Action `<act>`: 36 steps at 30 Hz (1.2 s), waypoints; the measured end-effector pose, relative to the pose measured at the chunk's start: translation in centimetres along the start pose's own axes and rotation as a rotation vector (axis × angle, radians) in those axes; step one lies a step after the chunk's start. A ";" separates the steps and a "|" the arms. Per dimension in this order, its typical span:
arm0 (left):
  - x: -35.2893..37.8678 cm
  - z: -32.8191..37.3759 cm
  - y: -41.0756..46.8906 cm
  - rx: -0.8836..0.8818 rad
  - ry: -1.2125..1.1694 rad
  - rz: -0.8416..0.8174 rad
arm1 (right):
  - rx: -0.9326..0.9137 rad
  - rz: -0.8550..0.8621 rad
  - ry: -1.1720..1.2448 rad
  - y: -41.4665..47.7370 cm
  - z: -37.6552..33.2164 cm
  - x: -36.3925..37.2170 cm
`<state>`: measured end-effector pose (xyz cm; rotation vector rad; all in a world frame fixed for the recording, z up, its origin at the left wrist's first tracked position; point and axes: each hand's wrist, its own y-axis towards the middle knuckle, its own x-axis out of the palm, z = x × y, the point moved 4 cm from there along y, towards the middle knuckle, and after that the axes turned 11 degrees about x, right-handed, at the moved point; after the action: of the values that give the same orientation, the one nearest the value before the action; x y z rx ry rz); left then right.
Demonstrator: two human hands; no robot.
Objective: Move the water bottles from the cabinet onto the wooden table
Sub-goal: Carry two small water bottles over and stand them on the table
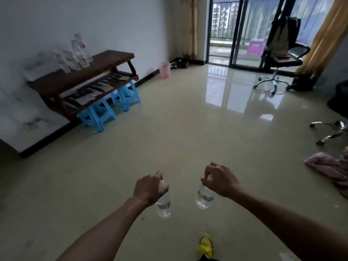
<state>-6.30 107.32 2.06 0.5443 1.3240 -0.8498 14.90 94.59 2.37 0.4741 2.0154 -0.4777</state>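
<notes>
Spreading wide, the glossy floor (169, 138) runs to the left wall, where the wooden counter (90, 72) sits over blue stools (105, 112), a cluster of water bottles (75, 57) standing on its top. Well apart from it, the left hand (148, 189) grips a clear bottle (163, 206) by its cap end. The right hand (220, 179) pinches a second bottle (204, 197) likewise, and both bottles hang above the floor.

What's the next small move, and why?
Probably step forward-left toward the wooden table. The left hand holds the left bottle and the right hand the right bottle by their tops, over open floor, far from it. Other bottles cluster at its left end; the right part looks bare.
</notes>
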 end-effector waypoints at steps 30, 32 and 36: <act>-21.9 -52.4 45.0 -0.426 -0.007 0.128 | -0.332 -0.066 0.074 71.2 -36.7 2.0; -23.2 -55.6 48.7 -0.442 -0.026 0.163 | -0.325 -0.072 0.093 76.0 -38.7 2.1; -24.1 -62.0 56.4 -0.475 -0.070 0.174 | -0.361 -0.101 0.075 86.3 -42.3 4.0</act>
<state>0.05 194.19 6.97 0.2466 1.3357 -0.3867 26.58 189.97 6.11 0.1708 2.1461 -0.1506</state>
